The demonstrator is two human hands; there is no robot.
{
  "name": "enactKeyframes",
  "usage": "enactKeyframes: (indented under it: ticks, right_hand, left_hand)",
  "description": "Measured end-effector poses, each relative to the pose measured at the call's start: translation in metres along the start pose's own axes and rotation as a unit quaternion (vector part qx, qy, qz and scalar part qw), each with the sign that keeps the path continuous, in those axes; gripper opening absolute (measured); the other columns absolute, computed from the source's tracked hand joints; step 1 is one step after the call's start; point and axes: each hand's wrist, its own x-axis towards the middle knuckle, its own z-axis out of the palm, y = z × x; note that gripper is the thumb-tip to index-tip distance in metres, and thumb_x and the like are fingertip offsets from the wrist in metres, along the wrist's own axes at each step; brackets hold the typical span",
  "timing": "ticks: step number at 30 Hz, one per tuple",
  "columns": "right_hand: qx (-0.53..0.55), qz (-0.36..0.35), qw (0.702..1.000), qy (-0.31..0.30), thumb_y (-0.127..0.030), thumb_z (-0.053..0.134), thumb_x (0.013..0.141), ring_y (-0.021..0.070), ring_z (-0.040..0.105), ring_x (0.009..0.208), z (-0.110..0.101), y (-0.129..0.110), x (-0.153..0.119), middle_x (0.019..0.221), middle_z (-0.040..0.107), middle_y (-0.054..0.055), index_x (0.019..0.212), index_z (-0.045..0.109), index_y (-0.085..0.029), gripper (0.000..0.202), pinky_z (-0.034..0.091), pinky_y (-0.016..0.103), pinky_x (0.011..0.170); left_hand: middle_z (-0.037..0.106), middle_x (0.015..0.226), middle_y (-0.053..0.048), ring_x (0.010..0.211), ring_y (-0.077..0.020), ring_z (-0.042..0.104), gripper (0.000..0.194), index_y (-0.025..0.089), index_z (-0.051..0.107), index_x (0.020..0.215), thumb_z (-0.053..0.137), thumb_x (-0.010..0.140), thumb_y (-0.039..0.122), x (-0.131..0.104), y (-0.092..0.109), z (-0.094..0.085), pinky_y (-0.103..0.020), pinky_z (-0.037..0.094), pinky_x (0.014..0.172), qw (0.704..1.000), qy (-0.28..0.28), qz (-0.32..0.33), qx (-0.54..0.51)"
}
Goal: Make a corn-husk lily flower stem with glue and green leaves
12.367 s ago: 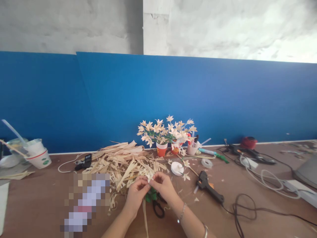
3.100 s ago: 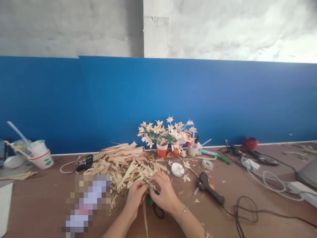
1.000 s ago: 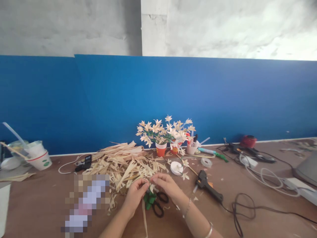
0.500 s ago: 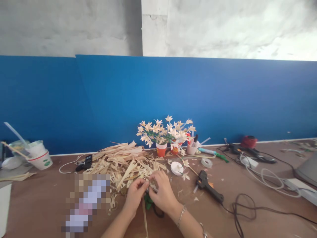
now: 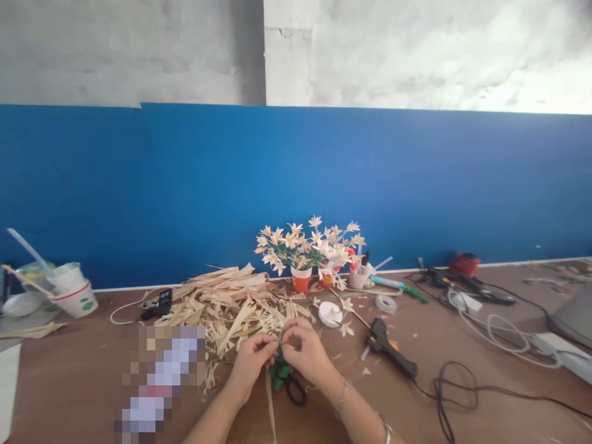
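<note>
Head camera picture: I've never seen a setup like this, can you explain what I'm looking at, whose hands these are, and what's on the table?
There is no machine here: a person wears a camera on the head, looking forward and down, so the two bare hands at the bottom are their own. The left hand and right hand meet in a pinching grip on a small pale flower piece with green leaves below it. Black scissors lie just under the hands. On the brown table are a pile of dried straw strips, cups of finished flowers, a black glue gun, tape rolls and cables. A blue board stands behind.
</note>
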Motion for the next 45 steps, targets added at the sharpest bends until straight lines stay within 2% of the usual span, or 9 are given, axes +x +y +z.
enactKeyframes:
  ticks: [7,13,16,19,22,30,38,42,45]
  right_hand:
    - [0.214,0.163,0.958,-0.101,-0.018,0.059,0.056,0.0134,0.051,0.069,-0.004,0.006,0.005,0.077,0.055,0.001,0.053,0.057,-0.015,0.004,0.039,0.025,0.066]
    - [0.22,0.181,0.95,-0.126,-0.019,0.058,0.058,0.0099,0.043,0.054,-0.001,0.009,0.004,0.058,0.05,-0.003,0.058,0.055,-0.016,0.004,0.034,0.022,0.054]
    - [0.133,0.144,0.977,-0.086,-0.015,0.057,0.059,0.0122,0.047,0.06,0.0,0.007,0.002,0.067,0.053,-0.001,0.068,0.057,-0.017,0.01,0.036,0.024,0.058]
    - [-0.016,0.042,0.998,-0.031,-0.012,0.056,0.06,0.0178,0.051,0.079,0.001,-0.004,-0.001,0.08,0.056,0.002,0.074,0.057,-0.017,0.015,0.038,0.028,0.073]
    - [-0.128,-0.025,0.991,0.005,-0.009,0.055,0.06,0.0203,0.049,0.086,0.003,-0.013,-0.005,0.083,0.055,0.004,0.074,0.055,-0.018,0.016,0.036,0.03,0.078]
    - [-0.313,-0.077,0.945,0.05,-0.006,0.055,0.064,0.0226,0.047,0.089,0.012,-0.007,-0.011,0.091,0.056,0.005,0.072,0.054,-0.019,0.015,0.032,0.033,0.075]
    - [-0.348,-0.102,0.931,0.041,-0.007,0.057,0.065,0.0226,0.047,0.09,0.011,-0.004,-0.01,0.093,0.058,0.006,0.071,0.057,-0.019,0.013,0.03,0.034,0.075]
    - [-0.314,-0.088,0.945,0.022,-0.005,0.055,0.06,0.0215,0.049,0.089,0.007,-0.004,-0.007,0.09,0.059,0.004,0.066,0.058,-0.018,0.015,0.031,0.032,0.074]
    - [-0.257,-0.042,0.965,0.004,-0.005,0.055,0.057,0.0204,0.051,0.086,0.003,-0.004,-0.005,0.083,0.06,0.002,0.06,0.058,-0.018,0.014,0.033,0.031,0.074]
  left_hand:
    - [0.056,0.054,0.002,0.047,-0.009,0.045,0.028,0.013,0.068,0.074,0.071,0.06,0.037,-0.003,0.006,0.003,-0.022,0.035,0.05,1.0,0.002,0.009,-0.005]
    - [0.049,0.044,0.005,0.041,-0.0072,0.039,0.03,0.014,0.06,0.066,0.067,0.063,0.043,-0.005,0.006,0.004,-0.019,0.029,0.043,1.0,-0.007,0.007,0.015]
    - [0.046,0.041,0.007,0.035,-0.0049,0.03,0.034,0.015,0.059,0.067,0.065,0.064,0.048,-0.003,0.003,0.004,-0.018,0.019,0.037,1.0,0.007,0.0,0.022]
    - [0.045,0.041,0.007,0.034,-0.0046,0.028,0.034,0.015,0.059,0.067,0.065,0.064,0.049,-0.003,0.001,0.004,-0.018,0.017,0.037,0.999,0.02,0.003,0.03]
    - [0.046,0.044,0.007,0.036,-0.0055,0.031,0.032,0.015,0.06,0.068,0.065,0.065,0.046,-0.002,-0.001,0.004,-0.019,0.02,0.038,0.999,0.027,0.009,0.043]
    - [0.05,0.048,0.004,0.043,-0.0102,0.041,0.033,0.015,0.062,0.065,0.066,0.063,0.047,0.001,-0.011,0.005,-0.021,0.028,0.042,0.996,0.047,0.033,0.068]
    - [0.053,0.049,0.003,0.043,-0.0113,0.043,0.026,0.015,0.066,0.071,0.065,0.064,0.04,0.004,-0.013,0.003,-0.022,0.031,0.043,0.996,0.047,0.018,0.078]
    - [0.062,0.064,-0.002,0.048,-0.0123,0.049,0.02,0.016,0.069,0.072,0.066,0.063,0.034,0.007,-0.01,-0.002,-0.023,0.038,0.047,0.994,0.017,0.038,0.096]
    - [0.06,0.061,-0.001,0.048,-0.0122,0.049,0.016,0.016,0.068,0.069,0.065,0.064,0.031,0.008,-0.008,-0.005,-0.023,0.039,0.047,0.993,0.0,0.037,0.115]
